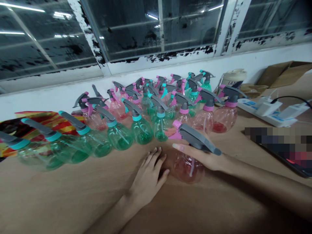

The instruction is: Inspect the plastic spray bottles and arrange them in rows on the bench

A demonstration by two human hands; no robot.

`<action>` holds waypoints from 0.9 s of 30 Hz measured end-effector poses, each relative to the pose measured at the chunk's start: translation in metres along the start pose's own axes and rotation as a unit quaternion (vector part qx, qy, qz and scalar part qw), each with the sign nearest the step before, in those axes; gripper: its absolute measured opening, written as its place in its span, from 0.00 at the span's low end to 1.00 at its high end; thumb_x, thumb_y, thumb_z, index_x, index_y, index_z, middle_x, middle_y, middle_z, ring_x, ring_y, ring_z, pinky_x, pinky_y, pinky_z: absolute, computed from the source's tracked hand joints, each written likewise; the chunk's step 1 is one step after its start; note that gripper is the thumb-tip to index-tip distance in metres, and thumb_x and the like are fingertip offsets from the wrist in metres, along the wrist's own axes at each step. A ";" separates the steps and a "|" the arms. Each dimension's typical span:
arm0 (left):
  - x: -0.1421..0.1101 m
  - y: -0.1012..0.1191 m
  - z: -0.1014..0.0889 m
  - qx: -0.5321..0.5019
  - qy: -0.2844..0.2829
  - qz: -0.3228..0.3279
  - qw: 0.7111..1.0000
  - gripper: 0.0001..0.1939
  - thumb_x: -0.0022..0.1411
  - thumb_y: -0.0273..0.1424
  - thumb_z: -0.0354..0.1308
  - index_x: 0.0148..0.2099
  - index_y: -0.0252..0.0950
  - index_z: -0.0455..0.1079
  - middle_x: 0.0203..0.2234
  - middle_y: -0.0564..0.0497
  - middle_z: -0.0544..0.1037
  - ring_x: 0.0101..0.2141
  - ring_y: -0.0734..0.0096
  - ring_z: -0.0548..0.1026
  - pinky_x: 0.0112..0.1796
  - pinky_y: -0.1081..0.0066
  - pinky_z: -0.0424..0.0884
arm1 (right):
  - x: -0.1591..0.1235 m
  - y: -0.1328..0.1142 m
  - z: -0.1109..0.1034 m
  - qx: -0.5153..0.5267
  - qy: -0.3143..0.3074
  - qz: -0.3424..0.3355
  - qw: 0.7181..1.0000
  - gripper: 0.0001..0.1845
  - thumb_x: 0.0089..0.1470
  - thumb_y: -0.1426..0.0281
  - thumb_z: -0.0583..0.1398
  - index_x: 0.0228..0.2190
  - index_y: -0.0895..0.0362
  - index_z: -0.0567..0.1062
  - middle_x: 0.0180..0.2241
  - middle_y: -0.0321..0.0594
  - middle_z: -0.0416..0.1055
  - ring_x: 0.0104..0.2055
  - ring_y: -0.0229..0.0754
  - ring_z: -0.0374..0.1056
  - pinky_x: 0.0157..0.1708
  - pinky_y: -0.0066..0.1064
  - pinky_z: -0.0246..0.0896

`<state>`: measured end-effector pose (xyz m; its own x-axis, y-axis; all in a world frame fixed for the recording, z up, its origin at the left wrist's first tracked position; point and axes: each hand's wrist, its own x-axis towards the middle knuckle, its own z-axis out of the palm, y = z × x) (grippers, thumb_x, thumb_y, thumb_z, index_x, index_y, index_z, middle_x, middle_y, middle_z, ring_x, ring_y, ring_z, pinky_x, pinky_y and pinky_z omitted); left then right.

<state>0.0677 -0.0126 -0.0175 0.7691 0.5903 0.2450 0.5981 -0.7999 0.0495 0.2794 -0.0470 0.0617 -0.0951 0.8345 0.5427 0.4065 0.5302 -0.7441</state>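
My right hand (pixel 207 156) is wrapped round the neck of a clear pink spray bottle (pixel 187 170) with a grey and pink trigger head. That bottle stands at the front of the group, near the middle of the table. To its left, my left hand (pixel 148 180) lies flat on the tabletop, fingers stretched out, holding nothing. Beyond it stand green spray bottles with turquoise collars, among them one green bottle (pixel 142 131) just past my fingertips. A pink spray bottle (pixel 224 120) stands behind my right hand.
Several more pink and green spray bottles crowd toward the wall. A white power strip (pixel 268 113) with plugged chargers lies at the right, near a phone (pixel 287 151). Behind are a white tub (pixel 234 78) and a cardboard box (pixel 285 74). A red and yellow bag (pixel 46 122) lies at left.
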 end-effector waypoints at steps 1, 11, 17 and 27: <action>0.000 0.000 0.000 0.001 0.000 0.001 1.000 0.22 0.69 0.36 0.47 0.61 0.31 0.57 0.59 0.39 0.61 0.59 0.54 0.59 0.56 0.52 0.57 | 0.000 0.000 0.000 -0.003 0.007 -0.001 1.000 0.07 0.53 0.62 0.60 0.32 0.52 0.69 0.22 0.29 0.57 0.23 0.35 0.55 0.23 0.30 0.54; 0.001 0.001 -0.001 0.004 -0.009 -0.004 1.000 0.22 0.68 0.35 0.48 0.61 0.31 0.58 0.60 0.39 0.61 0.59 0.54 0.60 0.56 0.52 0.57 | 0.001 -0.003 -0.001 -0.005 -0.009 0.004 1.000 0.15 0.54 0.63 0.58 0.22 0.52 0.59 0.21 0.30 0.52 0.21 0.36 0.51 0.20 0.31 0.49; 0.001 0.001 0.000 0.000 -0.009 0.000 1.000 0.23 0.69 0.36 0.48 0.61 0.31 0.57 0.60 0.39 0.61 0.59 0.54 0.58 0.57 0.52 0.56 | 0.000 -0.001 0.001 0.004 -0.006 0.003 1.000 0.19 0.54 0.66 0.59 0.19 0.52 0.54 0.20 0.29 0.49 0.21 0.34 0.49 0.19 0.30 0.46; 0.000 0.000 0.001 -0.002 -0.007 -0.001 1.000 0.22 0.69 0.36 0.47 0.61 0.32 0.56 0.59 0.40 0.62 0.59 0.55 0.58 0.56 0.52 0.57 | 0.001 0.000 0.000 0.016 0.001 0.006 1.000 0.14 0.52 0.67 0.60 0.21 0.52 0.61 0.21 0.30 0.56 0.21 0.35 0.54 0.20 0.30 0.53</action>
<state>0.0679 -0.0119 -0.0185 0.7708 0.5939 0.2306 0.5992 -0.7987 0.0545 0.2791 -0.0464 0.0623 -0.0892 0.8401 0.5350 0.3787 0.5254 -0.7619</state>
